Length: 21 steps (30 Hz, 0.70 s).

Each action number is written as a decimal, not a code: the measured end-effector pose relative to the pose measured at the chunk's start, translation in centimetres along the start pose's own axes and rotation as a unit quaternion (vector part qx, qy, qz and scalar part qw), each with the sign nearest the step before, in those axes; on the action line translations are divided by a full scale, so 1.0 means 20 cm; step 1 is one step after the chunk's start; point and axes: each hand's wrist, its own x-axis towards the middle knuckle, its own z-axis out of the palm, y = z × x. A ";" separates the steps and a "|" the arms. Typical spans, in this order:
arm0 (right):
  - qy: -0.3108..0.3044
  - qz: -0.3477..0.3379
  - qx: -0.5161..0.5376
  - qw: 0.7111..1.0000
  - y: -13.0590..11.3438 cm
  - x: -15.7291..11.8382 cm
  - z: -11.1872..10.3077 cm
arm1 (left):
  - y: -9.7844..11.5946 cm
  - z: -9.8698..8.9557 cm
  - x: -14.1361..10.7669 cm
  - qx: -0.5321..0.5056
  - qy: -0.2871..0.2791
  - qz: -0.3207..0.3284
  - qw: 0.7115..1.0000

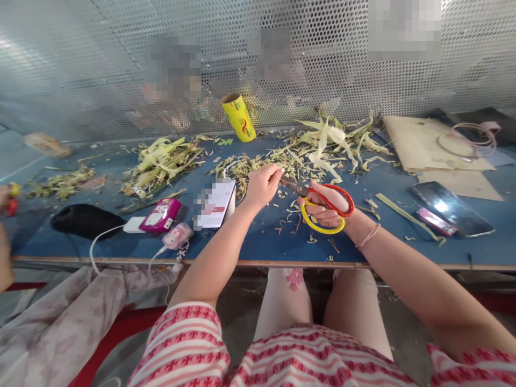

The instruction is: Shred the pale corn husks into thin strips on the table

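Observation:
My right hand (324, 213) grips scissors (299, 188) with one red and one yellow handle loop, the fingers passing through the loops. Their blades point left, towards my left hand (263, 186). That hand is closed in a pinch right at the blade tips; what it pinches is too small to make out. Below and behind both hands, small cut bits of pale green husk (245, 167) are strewn over the blue table (266, 247). Longer dried husk strips (328, 141) lie in a heap beyond the scissors.
A propped phone (217, 204), a purple box (161, 215) and a black pouch (86, 221) are on the left, near a husk pile (165, 161). A yellow tube (238, 118) stands by the perforated metal screen. Another phone (451, 207) lies right. A co-worker's hand (5, 199) shows far left.

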 end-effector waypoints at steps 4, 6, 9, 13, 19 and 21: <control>0.057 0.003 -0.043 0.997 -0.02 0.00 0.03 | 0.00 -0.01 0.00 0.002 0.009 -0.012 1.000; 0.152 -0.016 -0.103 0.983 -0.03 -0.01 0.06 | -0.01 -0.01 0.00 0.003 0.013 -0.032 0.999; 0.383 -0.050 -0.298 0.873 -0.07 -0.05 0.09 | -0.03 -0.01 0.01 0.000 0.013 -0.068 0.998; 0.598 0.074 -0.560 0.568 -0.16 -0.20 0.07 | -0.05 -0.01 0.01 0.000 0.008 -0.105 0.994; 0.572 0.254 -0.655 0.422 -0.34 -0.51 -0.04 | -0.01 -0.02 0.02 0.049 -0.045 -0.117 0.991; 0.568 0.309 -0.669 0.367 -0.36 -0.57 -0.08 | 0.00 -0.02 0.02 0.065 -0.069 -0.115 0.989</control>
